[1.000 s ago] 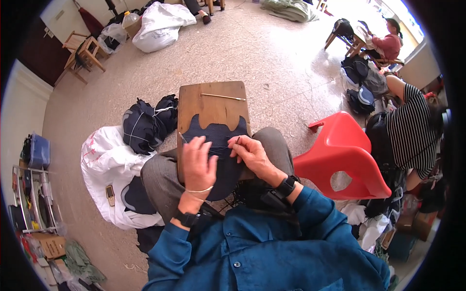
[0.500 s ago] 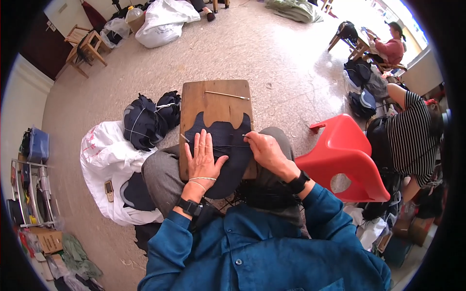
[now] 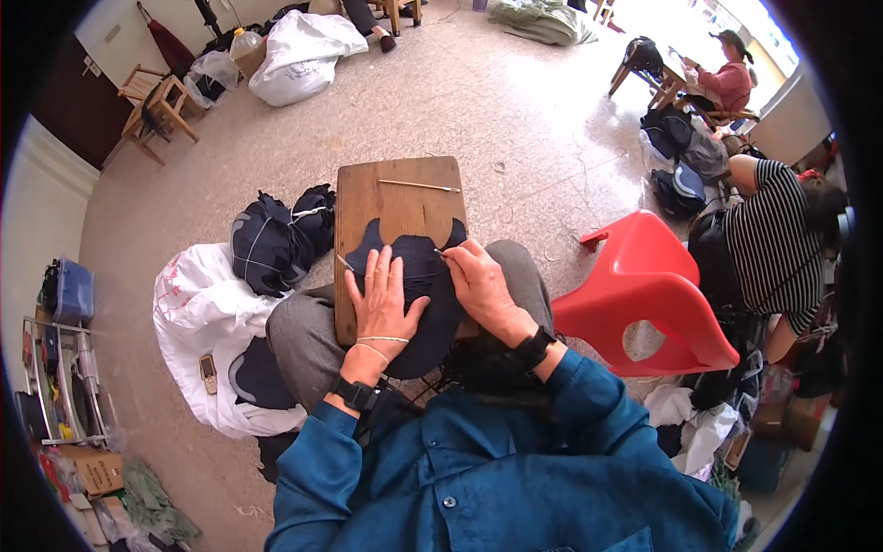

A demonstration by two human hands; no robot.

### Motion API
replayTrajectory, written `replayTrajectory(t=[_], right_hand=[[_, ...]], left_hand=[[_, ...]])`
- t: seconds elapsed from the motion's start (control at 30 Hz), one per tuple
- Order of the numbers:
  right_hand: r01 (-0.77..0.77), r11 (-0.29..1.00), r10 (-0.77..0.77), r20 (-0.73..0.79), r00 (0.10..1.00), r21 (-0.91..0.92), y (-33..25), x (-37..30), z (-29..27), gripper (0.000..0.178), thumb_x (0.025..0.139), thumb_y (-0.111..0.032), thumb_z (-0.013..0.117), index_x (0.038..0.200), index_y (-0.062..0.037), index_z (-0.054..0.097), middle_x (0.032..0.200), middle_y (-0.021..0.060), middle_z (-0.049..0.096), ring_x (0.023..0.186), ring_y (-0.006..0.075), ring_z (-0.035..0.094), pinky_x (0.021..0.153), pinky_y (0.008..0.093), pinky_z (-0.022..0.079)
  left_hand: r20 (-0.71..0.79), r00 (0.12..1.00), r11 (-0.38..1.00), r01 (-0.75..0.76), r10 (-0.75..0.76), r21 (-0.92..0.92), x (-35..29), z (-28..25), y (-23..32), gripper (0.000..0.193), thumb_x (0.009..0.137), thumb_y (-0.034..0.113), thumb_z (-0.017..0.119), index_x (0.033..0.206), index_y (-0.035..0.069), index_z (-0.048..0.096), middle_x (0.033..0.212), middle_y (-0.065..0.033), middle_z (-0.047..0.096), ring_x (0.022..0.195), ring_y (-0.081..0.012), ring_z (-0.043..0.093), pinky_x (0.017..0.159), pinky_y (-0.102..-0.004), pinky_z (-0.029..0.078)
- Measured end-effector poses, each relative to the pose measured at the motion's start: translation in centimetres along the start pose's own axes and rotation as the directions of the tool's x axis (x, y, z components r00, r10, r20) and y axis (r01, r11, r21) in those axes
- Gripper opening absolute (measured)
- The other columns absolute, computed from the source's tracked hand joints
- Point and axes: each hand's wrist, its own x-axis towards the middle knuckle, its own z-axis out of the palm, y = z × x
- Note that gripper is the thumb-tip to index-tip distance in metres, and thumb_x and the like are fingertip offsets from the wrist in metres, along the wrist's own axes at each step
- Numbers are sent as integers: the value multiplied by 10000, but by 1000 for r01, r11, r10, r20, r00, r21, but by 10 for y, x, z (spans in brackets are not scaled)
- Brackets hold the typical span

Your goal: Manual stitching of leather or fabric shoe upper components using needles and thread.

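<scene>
A dark navy cut piece of fabric with curved, horn-like corners lies over a wooden board across my lap. My left hand rests flat on it, fingers stretched out and pressing it down. At the fabric's right side my right hand pinches a thin metal needle-like tool, its tip against the cloth. Most of that tool is hidden by the fingers. A long thin metal rod lies loose near the board's far edge. A small pale stick end shows beside my left fingers.
Left of my knee are tied dark fabric bundles and a white sack with a mobile phone. A red plastic stool stands to the right, near a person in stripes. Another person sits farther back.
My right hand has moved left and slightly up, bringing the tool's tip in over the fabric. My left hand stays flat on the cloth. The view has shifted a little.
</scene>
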Motion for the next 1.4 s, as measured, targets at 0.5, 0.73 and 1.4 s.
replayTrajectory(t=[0.5, 0.73, 1.4], right_hand=[[73, 868, 168, 428, 888, -491, -1, 15, -5, 128, 857, -106, 587, 807, -7, 651, 760, 235, 697, 741, 423, 715, 678, 508, 574], [152, 866, 166, 560, 812, -476, 1, 22, -9, 151, 845, -131, 597, 805, -6, 672, 759, 240, 693, 758, 431, 713, 674, 521, 566], [113, 927, 28, 365, 931, -358, 12, 8, 8, 133, 867, -82, 629, 965, -24, 562, 867, 194, 655, 821, 387, 696, 713, 473, 566]], left_hand=[[-139, 982, 980, -146, 127, -136, 8, 22, 1, 587, 892, 350, 724, 1365, 29, 591, 1505, -157, 501, 1459, -340, 397, 1216, -637, 135], [-152, 979, 981, -153, 134, -120, 6, 23, -1, 568, 893, 355, 722, 1373, 75, 604, 1509, -153, 501, 1460, -341, 396, 1212, -642, 142], [-132, 984, 975, -141, 119, -173, 8, 27, -1, 674, 879, 335, 732, 1444, 34, 522, 1566, -148, 457, 1494, -331, 360, 1239, -540, 197]])
